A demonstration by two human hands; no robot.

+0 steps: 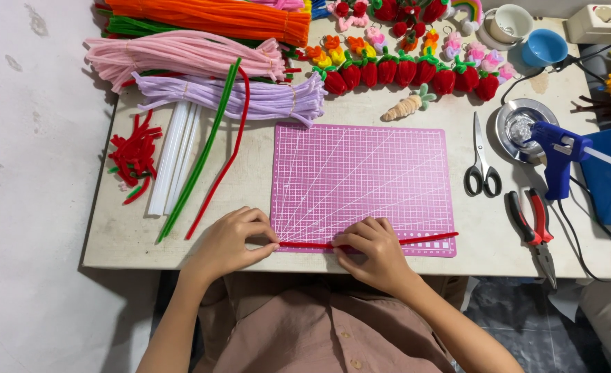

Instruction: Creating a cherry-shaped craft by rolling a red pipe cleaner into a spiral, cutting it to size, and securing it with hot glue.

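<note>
A pale, worn surface (132, 238) stands on a light grey floor, seen from straight above. At its far left corner lie bundles of pipe cleaners, stacked from the far edge inward: orange (215, 17), pink (181, 54) and lilac (250, 97). Nearer the left edge sits a heap of short red pipe-cleaner pieces (134, 155), then white glue sticks (174, 155), then one long green pipe cleaner (198, 162) and one long red one (226, 162) slanting toward the near edge.

In the middle lies a pink cutting mat (364, 176) with a white grid. Along its near edge runs a red pipe cleaner (430, 239), lying flat and straight. The left hand (233, 242) pinches the cleaner's left end between thumb and forefinger, just off the mat's near left corner, the other fingers curled. The right hand (374, 252) presses down on the cleaner around its middle, fingers bent and closed over it.

Beyond the mat, along the far edge, stands a row of red pipe-cleaner strawberries (405, 72), with a small beige carrot shape (405, 105) in front. Right of the mat lie black-handled scissors (481, 162), then red-handled pliers (537, 231) near the near right corner. A blue glue gun (557, 155) rests by a round metal dish (519, 117), and a blue cup (543, 47) sits toward the far right corner.
</note>
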